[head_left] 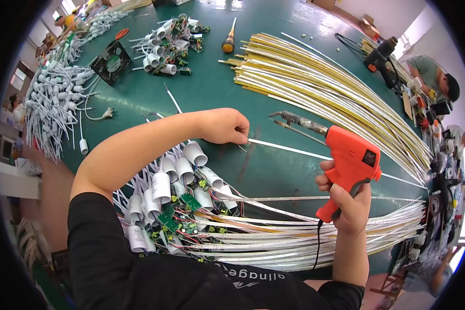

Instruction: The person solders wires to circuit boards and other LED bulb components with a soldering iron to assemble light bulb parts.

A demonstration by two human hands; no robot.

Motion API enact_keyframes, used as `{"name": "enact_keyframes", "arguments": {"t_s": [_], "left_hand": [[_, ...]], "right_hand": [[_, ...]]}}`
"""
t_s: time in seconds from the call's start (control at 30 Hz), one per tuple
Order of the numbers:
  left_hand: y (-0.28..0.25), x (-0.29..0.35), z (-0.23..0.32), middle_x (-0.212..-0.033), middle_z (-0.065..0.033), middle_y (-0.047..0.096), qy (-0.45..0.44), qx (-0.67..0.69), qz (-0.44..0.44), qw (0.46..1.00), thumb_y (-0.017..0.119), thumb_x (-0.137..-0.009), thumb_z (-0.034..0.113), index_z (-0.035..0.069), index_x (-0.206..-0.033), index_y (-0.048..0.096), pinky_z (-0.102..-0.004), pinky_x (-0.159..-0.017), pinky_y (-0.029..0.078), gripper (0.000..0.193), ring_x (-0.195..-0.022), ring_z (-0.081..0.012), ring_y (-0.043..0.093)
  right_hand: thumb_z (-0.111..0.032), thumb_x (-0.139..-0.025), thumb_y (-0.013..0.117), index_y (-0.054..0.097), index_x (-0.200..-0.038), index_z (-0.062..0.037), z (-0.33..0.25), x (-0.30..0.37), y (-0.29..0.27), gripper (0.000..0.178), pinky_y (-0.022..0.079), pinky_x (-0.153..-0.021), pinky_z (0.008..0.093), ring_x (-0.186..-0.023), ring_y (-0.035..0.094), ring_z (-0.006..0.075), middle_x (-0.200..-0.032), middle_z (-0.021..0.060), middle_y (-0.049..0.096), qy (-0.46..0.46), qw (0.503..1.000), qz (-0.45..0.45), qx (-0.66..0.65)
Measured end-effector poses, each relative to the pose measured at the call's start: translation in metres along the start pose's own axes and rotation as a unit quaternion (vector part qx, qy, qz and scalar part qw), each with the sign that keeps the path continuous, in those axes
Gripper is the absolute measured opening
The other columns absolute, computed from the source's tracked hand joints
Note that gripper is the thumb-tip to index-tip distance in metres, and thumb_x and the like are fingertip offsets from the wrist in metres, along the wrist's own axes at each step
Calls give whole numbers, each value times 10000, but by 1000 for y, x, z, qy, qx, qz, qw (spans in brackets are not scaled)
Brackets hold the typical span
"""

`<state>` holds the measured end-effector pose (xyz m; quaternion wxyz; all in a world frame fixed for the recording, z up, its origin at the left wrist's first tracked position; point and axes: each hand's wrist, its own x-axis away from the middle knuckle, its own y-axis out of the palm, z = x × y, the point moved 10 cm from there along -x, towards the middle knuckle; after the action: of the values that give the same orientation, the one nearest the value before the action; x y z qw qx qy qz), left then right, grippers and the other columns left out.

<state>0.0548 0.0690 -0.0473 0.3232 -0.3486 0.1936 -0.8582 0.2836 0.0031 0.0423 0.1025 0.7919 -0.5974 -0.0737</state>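
- The green worktable [217, 88] carries everything, with stock sorted into heaps around a bare patch in front of you, which leaves you room to lay out one piece at a time.
- A broad sheaf of yellow and white LED strips [325, 88] fans across the far right of the table, bending down toward the right edge; it sits well apart from your hands, so it reads as stock in waiting.
- A second bundle of pale strips [305, 232] lies close to your body, running left to right under your right forearm.
- White cylindrical caps wired to small green circuit boards [178, 194] are heaped just under your left forearm, within easy reach.
- The orange soldering gun [349, 165] is in your right hand [346, 199], fingers clenched round the grip with one on the trigger. Its long metal tip [294, 120] points up and to the left, hanging above the bare patch; whether it touches anything I cannot tell.
- Your left hand [222, 125] is curled down on the table, fingertips pinching the near end of the single white LED strip [294, 150], probably to pin it flat and steady for the tip.
- That strip lies on the bare patch between your hands. Its long axis runs from your left fingertips rightward and slightly toward you, passing behind the gun.
- A yellow-handled screwdriver [229, 39] and a small black fan [111, 63] lie far off, out of use.
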Motion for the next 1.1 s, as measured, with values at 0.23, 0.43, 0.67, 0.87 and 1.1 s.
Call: {"name": "enact_keyframes", "arguments": {"t_s": [0.23, 0.43, 0.67, 0.87, 1.1], "left_hand": [[-10, -4, -8, -785, -91, 649, -22, -10, 48, 999, 637, -844, 198, 35, -871, 651, -344, -680, 477, 166, -739, -209, 603], [-13, -7, -7, -777, -92, 649, -32, -17, 37, 999, 643, -829, 188, 34, -854, 655, -342, -676, 481, 156, -729, -213, 604], [-11, -7, -13, -777, -94, 653, -44, 11, 15, 999, 651, -823, 190, 47, -843, 665, -351, -676, 483, 145, -729, -225, 609], [-12, -11, -10, -787, -96, 661, -35, -32, 32, 998, 644, -797, 176, 53, -824, 668, -352, -685, 487, 129, -746, -229, 620], [-13, -9, -9, -793, -95, 665, -53, -42, 37, 997, 644, -775, 172, 58, -818, 669, -359, -693, 492, 125, -757, -237, 625]], "right_hand": [[-35, -793, 660, 531, -1176, 29, 24, -4, 10, 409, 502, -796, 307, -856, 622, 152, -1027, 113, 638, 13, 994, 21, 107], [-55, -813, 657, 590, -1086, 29, 39, -1, 22, 294, 468, -739, 255, -787, 574, 98, -875, 42, 635, 44, 978, -2, 204], [-55, -812, 657, 588, -1073, 36, 42, 0, 25, 285, 466, -726, 248, -764, 568, 93, -842, 39, 628, 41, 978, -14, 206], [-50, -799, 666, 597, -1048, 14, 44, 0, 24, 266, 470, -737, 260, -782, 585, 111, -870, 49, 634, 30, 969, -16, 243], [-61, -783, 682, 599, -1045, -3, 47, 1, 24, 280, 475, -753, 279, -810, 601, 143, -905, 64, 640, 32, 963, -27, 265]]}}
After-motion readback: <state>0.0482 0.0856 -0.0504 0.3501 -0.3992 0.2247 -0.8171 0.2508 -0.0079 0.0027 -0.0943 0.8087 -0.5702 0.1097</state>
